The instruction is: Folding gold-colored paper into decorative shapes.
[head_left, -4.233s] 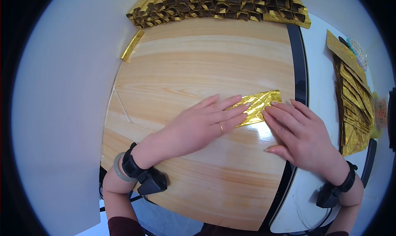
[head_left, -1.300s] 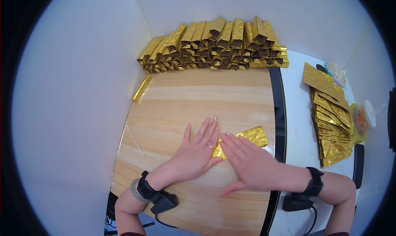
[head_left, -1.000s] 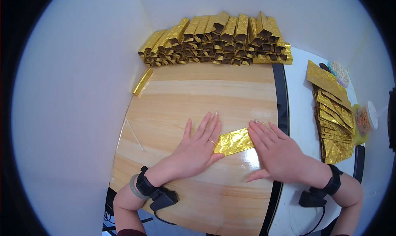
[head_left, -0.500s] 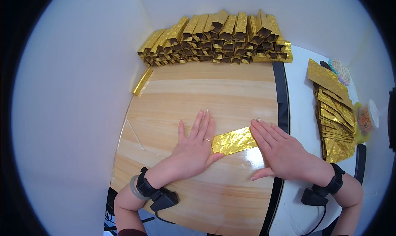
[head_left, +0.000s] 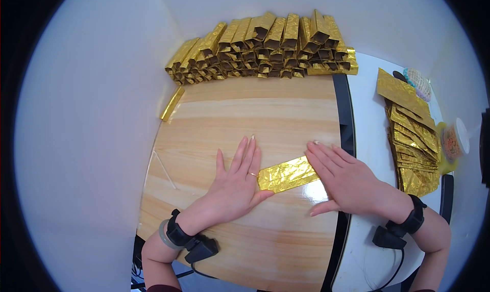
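Note:
A flat, crinkled gold foil paper piece [head_left: 287,174] lies on the wood-grain board, set a little aslant between my hands. At its left end rests my left hand [head_left: 237,177], laid flat with fingers stretched out and the thumb along the near corner. My right hand [head_left: 347,180] covers the right end, palm down, its fingers straight and its thumb held out to the side. Neither hand grips the paper. What lies beneath my right fingers is hidden.
Folded gold paper tubes [head_left: 265,47] are stacked along the back wall. One gold strip [head_left: 172,104] lies at the board's left edge. On the white table at right are flat gold sheets [head_left: 412,139], a lidded clear tub [head_left: 452,141] and a woven item [head_left: 417,83].
The view has shifted slightly. Both hands stay flat at the two ends of the gold paper, with little visible movement.

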A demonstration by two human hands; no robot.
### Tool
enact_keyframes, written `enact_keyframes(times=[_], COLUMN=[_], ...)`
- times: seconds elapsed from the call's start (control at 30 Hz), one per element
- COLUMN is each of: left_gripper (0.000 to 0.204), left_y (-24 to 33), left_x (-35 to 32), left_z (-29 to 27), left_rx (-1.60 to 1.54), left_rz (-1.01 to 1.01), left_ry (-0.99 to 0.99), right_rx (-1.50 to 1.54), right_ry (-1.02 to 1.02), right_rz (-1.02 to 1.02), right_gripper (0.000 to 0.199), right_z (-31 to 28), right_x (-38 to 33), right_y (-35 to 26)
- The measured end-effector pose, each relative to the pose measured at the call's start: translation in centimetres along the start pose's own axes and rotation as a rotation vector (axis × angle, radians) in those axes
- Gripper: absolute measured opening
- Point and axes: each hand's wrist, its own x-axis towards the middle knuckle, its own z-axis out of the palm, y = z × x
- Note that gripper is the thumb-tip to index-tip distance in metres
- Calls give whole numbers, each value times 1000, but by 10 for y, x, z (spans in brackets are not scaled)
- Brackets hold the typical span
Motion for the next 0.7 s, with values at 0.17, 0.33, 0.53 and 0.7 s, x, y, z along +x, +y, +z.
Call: enact_keyframes(times=[0.17, 0.33, 0.53, 0.7], left_gripper=[81, 71, 70, 71], left_y=[-1, 9, 23, 30], left_x=[6, 10, 61, 76], left_z=[-3, -20, -10, 14], left_rx=[2, -471, -503, -135], left_rz=[97, 353, 278, 127], left_ry=[24, 74, 459, 363], right_rx=[-3, 9, -61, -93], right_ry=[30, 71, 22, -17], right_rz=[31, 28, 32, 39], right_gripper=[110, 111, 112, 111], right_z=[6, 9, 8, 6], right_x=[-2, -6, -4, -2], right_y=[-3, -3, -6, -6])
